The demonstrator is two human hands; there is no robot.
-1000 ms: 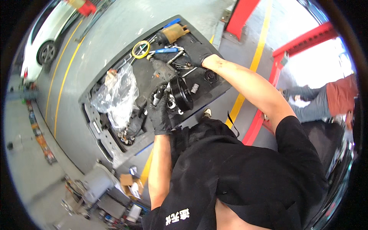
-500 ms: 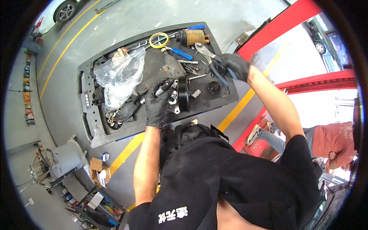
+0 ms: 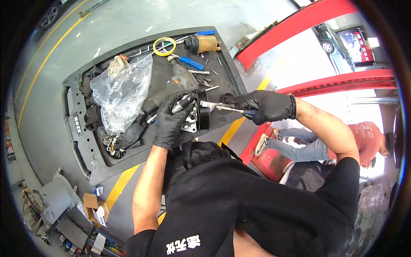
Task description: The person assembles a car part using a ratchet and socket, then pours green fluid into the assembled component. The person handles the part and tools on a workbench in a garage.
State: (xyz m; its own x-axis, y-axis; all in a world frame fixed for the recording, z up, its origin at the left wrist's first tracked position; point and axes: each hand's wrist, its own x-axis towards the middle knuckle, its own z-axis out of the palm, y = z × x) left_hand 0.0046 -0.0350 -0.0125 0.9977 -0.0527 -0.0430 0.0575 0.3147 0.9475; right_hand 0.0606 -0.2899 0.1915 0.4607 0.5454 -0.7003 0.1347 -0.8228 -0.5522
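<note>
A ribbed black pulley [image 3: 203, 112] with a silver metal housing [image 3: 189, 124] stands on edge at the near side of the black table. Gloved in black, my left hand [image 3: 168, 122] is closed beside it around a tool with a dark handle [image 3: 184, 103] and a silver end; its exact kind is unclear. My right hand [image 3: 269, 107], also gloved, grips slip-joint pliers [image 3: 209, 104] with blue handles. The plier jaws reach the pulley's right side; whether they clamp anything there I cannot tell. Behind the pliers lies a round black cap [image 3: 227, 99].
A drill-like power tool [image 3: 182, 77], a blue-handled tool [image 3: 191, 63], a yellow tape ring [image 3: 164, 46] and an amber canister [image 3: 207, 43] lie on the table [image 3: 233, 70]. Clear plastic bag [image 3: 122, 92] at left. Red lift beams [image 3: 295, 28] and a seated person [image 3: 364, 137] are at right.
My right hand has brought the pliers down and nearer, from above the table's right part to the pulley's right side. My left hand stays by the pulley. The whole view has shifted.
</note>
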